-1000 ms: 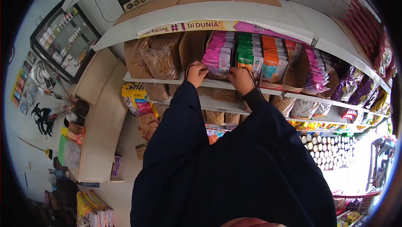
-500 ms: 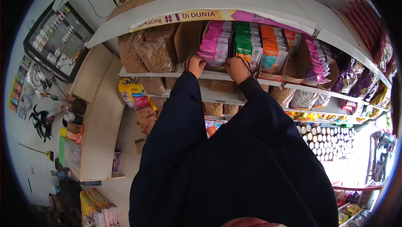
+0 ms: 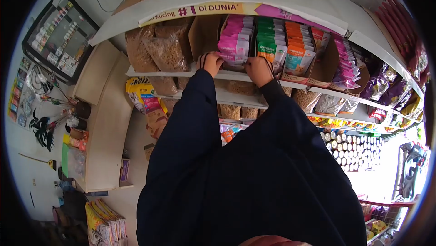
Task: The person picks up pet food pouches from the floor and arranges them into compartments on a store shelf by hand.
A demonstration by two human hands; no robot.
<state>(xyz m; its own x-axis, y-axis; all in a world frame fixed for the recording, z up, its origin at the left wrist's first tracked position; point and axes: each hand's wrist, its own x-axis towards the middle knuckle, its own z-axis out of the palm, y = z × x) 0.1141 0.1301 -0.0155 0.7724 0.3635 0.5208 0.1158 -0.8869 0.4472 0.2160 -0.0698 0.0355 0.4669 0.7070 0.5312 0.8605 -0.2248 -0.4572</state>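
My left hand is closed at the left edge of the front pink pouch, fingertips pinched on it. The closed fingers of my right hand meet the pouch's lower right corner; the exact grip is partly hidden. Behind it, more pink pouches stand in a row inside a cardboard display box on the shelf. Immediately right are green pouches, then orange pouches. An open cardboard box stands behind my left hand.
Clear bags of brown kibble sit left on the same shelf. A printed banner runs along the shelf above. Purple pouches and bags stand to the right. A counter and a glass cabinet are at the left.
The view has shifted slightly. The front pink pouch now tilts a little, its left side higher, and my left hand has moved up slightly with it. My right hand stays near its corner.
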